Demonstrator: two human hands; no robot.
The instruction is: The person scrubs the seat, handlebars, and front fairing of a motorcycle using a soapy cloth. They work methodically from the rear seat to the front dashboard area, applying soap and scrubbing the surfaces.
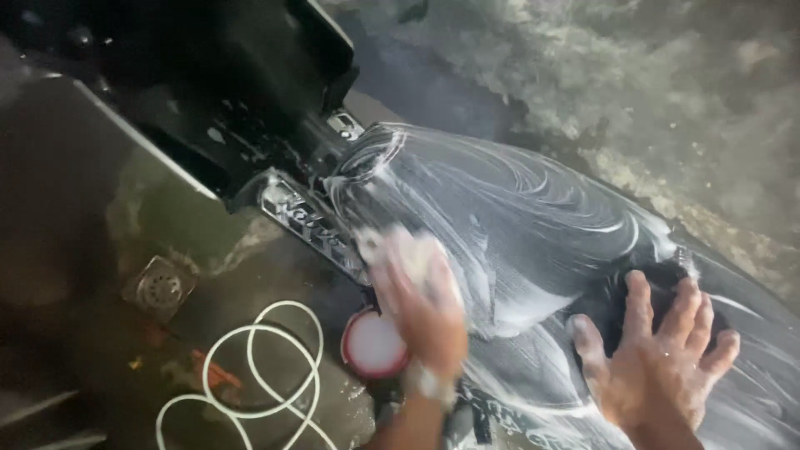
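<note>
A dark motorcycle body panel is smeared with swirls of white soap foam. My left hand presses a foamy white sponge against the panel's left edge, beside a chrome emblem strip. The hand looks blurred. My right hand lies flat with fingers spread on the wet panel near its dark recess at the lower right; it holds nothing.
A red-rimmed round reflector sits under the panel. A white hose lies coiled on the wet floor near a square drain. The black seat and frame fill the upper left. Rough wet ground lies beyond.
</note>
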